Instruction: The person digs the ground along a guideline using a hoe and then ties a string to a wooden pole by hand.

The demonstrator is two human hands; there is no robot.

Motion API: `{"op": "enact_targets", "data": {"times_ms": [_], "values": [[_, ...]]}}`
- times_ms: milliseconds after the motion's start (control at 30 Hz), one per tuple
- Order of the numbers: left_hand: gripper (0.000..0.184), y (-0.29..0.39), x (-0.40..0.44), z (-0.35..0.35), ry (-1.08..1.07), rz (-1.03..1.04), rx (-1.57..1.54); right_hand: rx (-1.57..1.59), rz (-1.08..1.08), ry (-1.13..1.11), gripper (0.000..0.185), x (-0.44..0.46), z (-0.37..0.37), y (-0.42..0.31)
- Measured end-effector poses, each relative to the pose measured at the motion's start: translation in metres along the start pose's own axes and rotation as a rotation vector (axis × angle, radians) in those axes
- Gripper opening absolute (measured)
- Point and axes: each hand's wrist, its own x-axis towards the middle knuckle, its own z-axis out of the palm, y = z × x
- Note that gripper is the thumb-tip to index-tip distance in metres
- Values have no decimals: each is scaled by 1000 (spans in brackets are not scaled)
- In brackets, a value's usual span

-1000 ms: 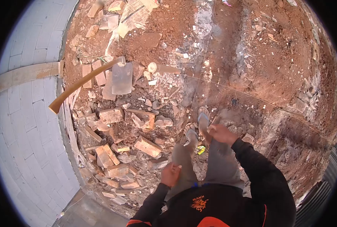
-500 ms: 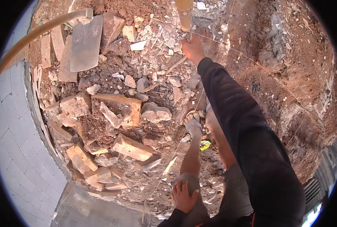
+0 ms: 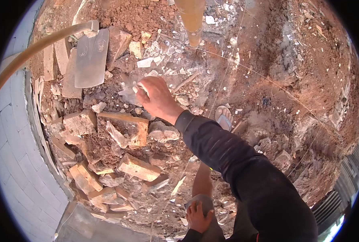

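Observation:
My right hand (image 3: 157,96) hovers over the rubble in the middle, its fingers curled into a pinch. A small white bit shows at the fingertips, but I cannot make out what it is. Just beyond them lies a blurred pale shard (image 3: 127,92) among the broken pieces. My left hand (image 3: 199,217) rests on my knee with its fingers spread, holding nothing. Above and right of my right hand stands a yellowish round post (image 3: 190,24), its lower end by the taut string (image 3: 264,77).
A hoe (image 3: 91,58) with a curved wooden handle (image 3: 34,50) lies at upper left. Broken bricks (image 3: 140,167) pile up at left, beside a grey paved strip (image 3: 16,149). Loose reddish soil (image 3: 308,92) spreads to the right. A sandalled foot (image 3: 224,115) shows beside my forearm.
My right hand has moved left and down from the foot of the post to over the rubble. My left hand stays on the knee. The view has shifted slightly.

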Motion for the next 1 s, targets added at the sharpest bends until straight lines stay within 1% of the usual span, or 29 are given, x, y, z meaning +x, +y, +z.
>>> {"op": "enact_targets", "data": {"times_ms": [33,67,100,133,167,233,267,300,333,367,433,467,500,533,567,600,633,700,767,800,867,900,933,967,1000], "values": [[73,-3,-2,1,-15,-13,-27,-23,158,-84,20,-2,-18,-9],[73,-4,-4,2,-9,-4,-19,34,231,17,17,-15,-27,-7],[73,-4,-5,5,-26,-20,-12,212,485,-55,13,-22,-54,-20],[73,-4,-3,6,-39,-29,-7,209,485,-17,15,-35,-80,-23],[73,0,-1,4,-25,-5,-9,206,344,221,18,-47,-94,-24],[70,10,-1,-3,-16,-35,77,96,453,142,21,-76,-143,-21],[70,10,4,-3,11,8,76,55,504,129,19,-91,-163,-16],[76,5,5,-2,-15,84,91,18,557,121,18,-109,-180,-12],[84,-1,5,-1,-40,159,111,-80,504,134,16,-128,-198,-13],[84,-8,5,6,-9,205,119,-179,451,153,14,-144,-216,-17],[74,-20,13,22,96,353,401,-241,579,-7,13,-177,-258,-25],[74,-20,20,13,126,389,412,-268,657,-57,13,-194,-280,-31],[70,-22,22,-1,-3,348,189,-285,743,-113,13,-215,-300,-40],[67,-27,26,-9,-133,303,-31,-380,755,-131,14,-240,-320,-46],[63,-90,60,37,-162,375,191,-474,764,-146,16,-263,-340,-52],[63,-82,60,17,-133,396,208,-516,860,-123,19,-291,-358,-61],[63,-70,53,-8,-128,368,185,-553,962,-104,23,-309,-378,-70],[63,-55,40,-54,-147,264,104,-467,1273,-177,36,-326,-423,-117],[62,-43,26,-97,-161,181,42,-570,1305,-99,43,-400,-444,-94],[63,-41,18,-113,-174,145,24,-549,1306,-92,43,-413,-448,-105],[63,-34,6,-138,-196,94,-18,-500,1381,14,48,-432,-461,-126],[63,-30,0,-148,-193,81,-42,-485,1381,13,48,-440,-462,-131],[64,-27,-6,-159,-178,73,-64,-507,1345,110,45,-448,-457,-132],[57,-42,-2,-153,-89,106,-115,-529,1315,195,43,-459,-449,-134],[52,-59,3,-146,-1,142,-162,-453,1260,248,39,-466,-441,-134]]}}
